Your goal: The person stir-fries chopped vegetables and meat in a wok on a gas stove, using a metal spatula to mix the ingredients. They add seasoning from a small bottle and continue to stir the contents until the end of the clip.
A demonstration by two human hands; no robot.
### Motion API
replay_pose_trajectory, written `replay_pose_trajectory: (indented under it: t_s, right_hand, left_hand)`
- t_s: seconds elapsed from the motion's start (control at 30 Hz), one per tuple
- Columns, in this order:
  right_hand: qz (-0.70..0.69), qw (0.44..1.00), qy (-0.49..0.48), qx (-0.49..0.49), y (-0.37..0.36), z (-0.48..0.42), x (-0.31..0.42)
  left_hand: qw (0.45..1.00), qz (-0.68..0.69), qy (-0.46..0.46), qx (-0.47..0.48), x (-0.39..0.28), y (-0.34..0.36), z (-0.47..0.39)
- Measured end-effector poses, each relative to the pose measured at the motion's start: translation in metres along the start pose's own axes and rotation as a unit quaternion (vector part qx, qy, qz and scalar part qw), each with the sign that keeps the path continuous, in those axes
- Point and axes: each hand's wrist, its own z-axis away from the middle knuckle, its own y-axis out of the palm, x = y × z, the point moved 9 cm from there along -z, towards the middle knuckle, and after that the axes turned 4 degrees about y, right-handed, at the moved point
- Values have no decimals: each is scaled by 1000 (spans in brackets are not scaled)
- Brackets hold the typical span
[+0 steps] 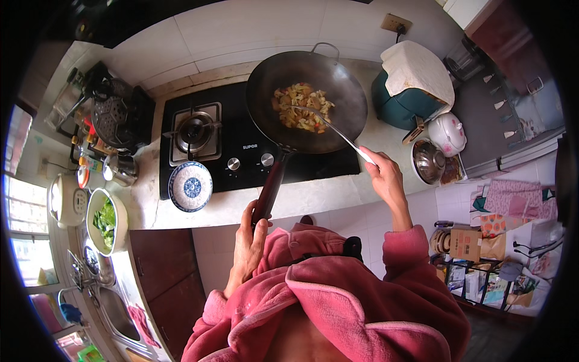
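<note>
A dark wok (307,72) stands over the right burner of a black gas stove, its long handle pointing towards me. My left hand (254,235) is closed around the end of that handle. Cut vegetables that look like cauliflower (302,100), with brown and red pieces among them, lie in the wok. In my right hand (384,174) is a metal spatula (337,131) with a white handle; its head rests among the food. A blue-and-white plate (192,186) sits at the stove's front left corner, beside the bare left burner (194,131).
Left on the counter are a bowl of leafy greens (108,221), a metal pot (121,169) and bottles. Further down is a sink (118,312). To the right stand a green appliance under a cloth (402,104), a floral lidded pot (447,134) and a metal bowl (429,162).
</note>
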Motion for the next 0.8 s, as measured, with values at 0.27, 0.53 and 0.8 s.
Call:
replay_pose_trajectory:
  t_s: [0.27,0.53,0.8]
  right_hand:
    - [-59,998,6,-10,2,3,-3]
    - [-168,985,23,18,-3,21,3]
    - [-131,988,73,24,25,21,-14]
  left_hand:
    - [1000,2,-6,1,-3,-2,1]
    - [994,89,41,-44,7,-10,2]
    - [999,4,35,11,0,-5,1]
